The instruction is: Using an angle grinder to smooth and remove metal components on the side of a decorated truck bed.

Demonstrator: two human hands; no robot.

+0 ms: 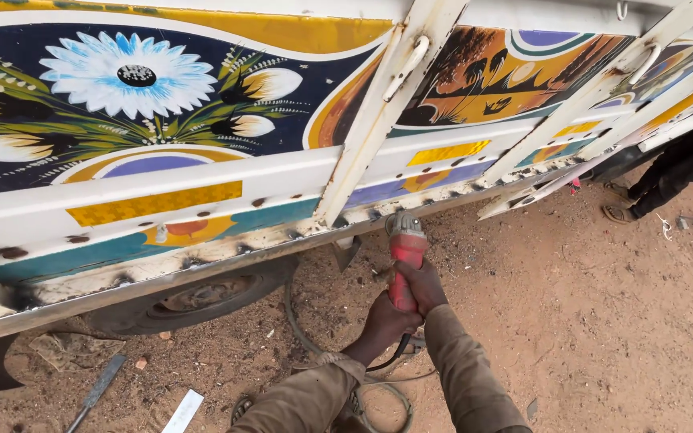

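A red, cylinder-bodied angle grinder with a grey metal head (405, 244) is pressed up against the lower edge of a white-framed truck side panel painted with flowers and orange scenes (202, 172). The grinder's head meets the scorched, rust-spotted bottom rail of that panel just right of a white slanted upright brace (378, 112); the disc itself is too small and dark to make out.

The right hand (420, 285) is wrapped tight around the middle of the red body, fingers closed on it. The left hand (387, 321) is clamped around the rear end of the same grinder, below the right hand, so the tail of the tool is hidden under it. Both brown-sleeved forearms run down and out of view at the bottom.

A dark cable (399, 353) leaves the back of the grinder between the wrists, and a thicker hose or cable (298, 321) loops over the sandy red ground (603, 321) beneath the panel; where either ends is cut off.

Under the panel, left of the grinder, a black tyre (202, 301) is half hidden behind the bottom rail. Further left on the ground lie a flat metal file or chisel (98, 389) and a white strip (184, 410), partly cut off by the edge. At the panel's far right, another person's dark-trousered legs and sandalled foot (643, 196) show, the rest out of frame.
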